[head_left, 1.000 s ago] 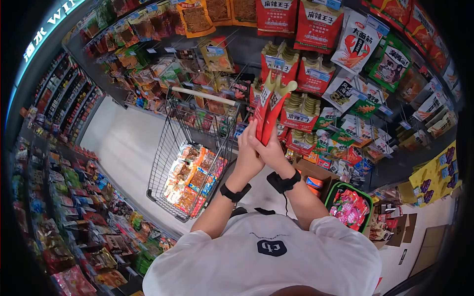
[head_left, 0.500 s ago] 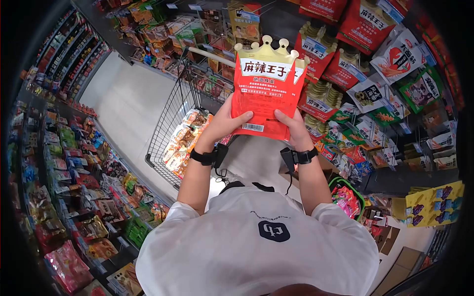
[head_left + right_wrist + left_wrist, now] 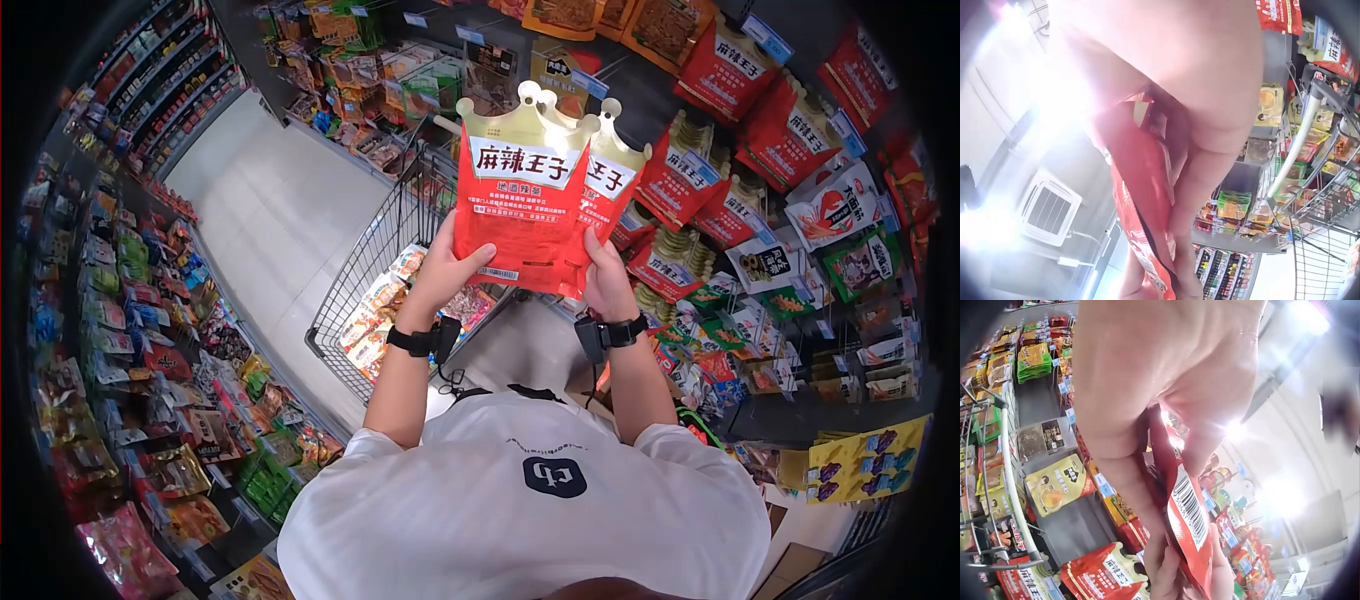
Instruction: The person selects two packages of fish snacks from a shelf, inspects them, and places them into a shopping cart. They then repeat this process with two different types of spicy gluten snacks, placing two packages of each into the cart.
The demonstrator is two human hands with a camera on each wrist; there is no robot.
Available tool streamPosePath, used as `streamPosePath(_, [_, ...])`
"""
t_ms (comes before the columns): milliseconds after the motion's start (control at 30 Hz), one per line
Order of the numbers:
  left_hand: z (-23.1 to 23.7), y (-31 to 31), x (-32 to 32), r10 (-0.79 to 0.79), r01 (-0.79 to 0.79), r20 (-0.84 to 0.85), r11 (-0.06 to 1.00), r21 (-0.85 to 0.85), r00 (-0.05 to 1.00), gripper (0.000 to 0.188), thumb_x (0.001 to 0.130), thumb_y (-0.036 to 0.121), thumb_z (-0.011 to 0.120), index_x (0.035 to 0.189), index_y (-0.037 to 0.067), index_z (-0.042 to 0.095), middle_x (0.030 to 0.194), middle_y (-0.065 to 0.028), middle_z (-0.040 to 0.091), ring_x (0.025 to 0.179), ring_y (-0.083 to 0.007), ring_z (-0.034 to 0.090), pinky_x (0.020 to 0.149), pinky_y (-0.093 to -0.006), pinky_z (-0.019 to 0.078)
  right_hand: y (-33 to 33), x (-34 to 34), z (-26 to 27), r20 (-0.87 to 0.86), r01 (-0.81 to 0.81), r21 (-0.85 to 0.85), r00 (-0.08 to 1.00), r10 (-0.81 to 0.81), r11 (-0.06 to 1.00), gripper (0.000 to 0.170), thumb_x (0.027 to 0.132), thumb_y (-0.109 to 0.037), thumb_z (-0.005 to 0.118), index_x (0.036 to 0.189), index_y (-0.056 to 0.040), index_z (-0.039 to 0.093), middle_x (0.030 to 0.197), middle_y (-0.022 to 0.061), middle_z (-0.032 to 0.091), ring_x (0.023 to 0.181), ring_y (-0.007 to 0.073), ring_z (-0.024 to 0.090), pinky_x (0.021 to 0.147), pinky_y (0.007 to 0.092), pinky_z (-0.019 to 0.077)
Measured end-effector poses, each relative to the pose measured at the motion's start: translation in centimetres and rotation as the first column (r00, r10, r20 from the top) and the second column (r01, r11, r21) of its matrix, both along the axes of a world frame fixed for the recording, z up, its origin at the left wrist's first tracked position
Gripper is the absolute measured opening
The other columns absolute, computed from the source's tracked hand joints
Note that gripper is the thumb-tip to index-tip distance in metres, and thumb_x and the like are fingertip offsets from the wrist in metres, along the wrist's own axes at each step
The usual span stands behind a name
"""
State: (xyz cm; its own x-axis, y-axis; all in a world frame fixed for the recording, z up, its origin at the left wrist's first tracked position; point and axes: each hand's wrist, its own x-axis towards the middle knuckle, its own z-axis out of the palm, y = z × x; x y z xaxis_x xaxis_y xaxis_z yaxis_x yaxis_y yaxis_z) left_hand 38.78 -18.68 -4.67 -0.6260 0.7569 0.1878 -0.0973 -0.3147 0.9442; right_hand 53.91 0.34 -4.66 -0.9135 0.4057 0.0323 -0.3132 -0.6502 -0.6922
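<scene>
Gripping two red packets (image 3: 520, 225) from either side, the left hand (image 3: 445, 272) lays its thumb across the front one's lower left, while the right hand (image 3: 608, 280) sets its thumb at the pair's right edge. Held up before the person, near the shopping cart (image 3: 365, 275), the packets overlap, slightly fanned, with gold crown-shaped tops, white panels of black characters and a barcode at the bottom.

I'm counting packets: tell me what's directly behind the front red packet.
A second red packet; its right side and some gold top show. The front red packet covers the rest and anything further back.
</scene>
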Motion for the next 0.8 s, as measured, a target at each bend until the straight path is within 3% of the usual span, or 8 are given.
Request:
streamPosePath(167, [0.3, -3.5, -3.1, 0.047, -0.046, 0.026, 0.999, -0.025, 0.999, 0.067, 0.085, 0.008, 0.07, 0.14, 0.002, 0.032, 0.13, -0.0087, 0.052, 0.117, -0.0157, 0.052, 0.098, -0.0318, 0.0443, -0.7, -3.4, 1.1, 0.033, 0.021, 0.142, 0.999, -0.026, 0.99, 0.041, 0.098, -0.02, 0.053, 0.132, -0.0007, 0.042, 0.134, 0.0109, 0.052, 0.121, 0.0214, 0.053, 0.101, 0.0401, 0.0454])
streamPosePath(267, [-0.9, -5.3, -4.2, 0.147, -0.156, 0.114, 0.985, 0.074, 0.983, 0.068, 0.086, 0.004, 0.067, 0.144, 0.004, 0.029, 0.129, -0.0081, 0.054, 0.112, -0.0147, 0.056, 0.091, -0.0304, 0.0496, -0.7, -5.7, 1.6, 0.017, 0.103, 0.306, 0.993, -0.113, 0.947, 0.042, 0.094, -0.017, 0.06, 0.13, 0.0, 0.044, 0.131, 0.0113, 0.054, 0.117, 0.0182, 0.055, 0.1, 0.0378, 0.0453])
streamPosePath(367, [-2.0, -7.6, -6.0, 0.216, -0.221, 0.171, 0.975, 0.014, 0.961, 0.068, 0.087, 0.004, 0.066, 0.144, 0.004, 0.029, 0.13, -0.0092, 0.053, 0.115, -0.0159, 0.055, 0.09, -0.0297, 0.0508, -0.6, -7.4, 1.6, 0.02, 0.122, 0.367, 0.99, -0.139, 0.922, 0.043, 0.094, -0.017, 0.06, 0.13, 0.0, 0.044, 0.13, 0.0109, 0.055, 0.116, 0.018, 0.055, 0.1, 0.0365, 0.0454])
streamPosePath(433, [-1.6, -8.6, -6.4, 0.248, -0.251, 0.181, 0.968, -0.005, 0.952, 0.067, 0.087, 0.005, 0.066, 0.143, 0.005, 0.029, 0.131, -0.0096, 0.053, 0.116, -0.0166, 0.055, 0.087, -0.0295, 0.0522, -0.6, -8.3, 1.7, 0.03, 0.116, 0.363, 0.99, -0.137, 0.925, 0.042, 0.094, -0.016, 0.061, 0.129, 0.0005, 0.045, 0.128, 0.011, 0.057, 0.115, 0.0176, 0.056, 0.099, 0.0347, 0.0453])
streamPosePath(500, [-1.2, -8.7, -6.3, 0.292, -0.326, 0.246, 0.938, 0.114, 0.924, 0.067, 0.088, 0.006, 0.066, 0.143, 0.005, 0.029, 0.13, -0.009, 0.053, 0.113, -0.0161, 0.057, 0.085, -0.0294, 0.0528, -0.1, -8.8, 1.4, 0.054, 0.086, 0.396, 0.992, -0.116, 0.914, 0.042, 0.093, -0.016, 0.062, 0.128, 0.001, 0.046, 0.127, 0.011, 0.057, 0.114, 0.0173, 0.056, 0.098, 0.0337, 0.0448])
streamPosePath(533, [-1.4, -9.0, -6.7, 0.308, -0.336, 0.232, 0.938, 0.089, 0.923, 0.063, 0.088, 0.003, 0.064, 0.141, 0.003, 0.03, 0.129, -0.0104, 0.054, 0.114, -0.0171, 0.056, 0.091, -0.0317, 0.0513, 0.0, -9.1, 1.1, 0.057, 0.082, 0.388, 0.992, -0.113, 0.918, 0.042, 0.093, -0.016, 0.062, 0.128, 0.001, 0.046, 0.127, 0.011, 0.057, 0.114, 0.0173, 0.056, 0.098, 0.0337, 0.0448])
streamPosePath(667, [-1.0, -9.2, -7.3, 0.302, -0.323, 0.228, 0.945, 0.059, 0.926, 0.06, 0.088, 0.004, 0.064, 0.139, 0.003, 0.032, 0.129, -0.0107, 0.053, 0.115, -0.0183, 0.056, 0.093, -0.0333, 0.0509, 0.4, -9.9, 0.6, 0.057, 0.053, 0.412, 0.995, -0.083, 0.91, 0.042, 0.093, -0.016, 0.063, 0.129, 0.0012, 0.047, 0.126, 0.0108, 0.058, 0.113, 0.0166, 0.056, 0.098, 0.0329, 0.044])
streamPosePath(800, [-0.9, -8.6, -7.8, 0.296, -0.315, 0.205, 0.947, 0.066, 0.933, 0.062, 0.089, 0.008, 0.064, 0.142, 0.004, 0.03, 0.129, -0.0089, 0.054, 0.111, -0.0151, 0.057, 0.087, -0.0284, 0.052, 0.4, -9.9, 0.6, 0.056, 0.047, 0.395, 0.996, -0.074, 0.917, 0.042, 0.093, -0.015, 0.063, 0.129, 0.0011, 0.047, 0.126, 0.0104, 0.059, 0.113, 0.0161, 0.057, 0.099, 0.0326, 0.0436])
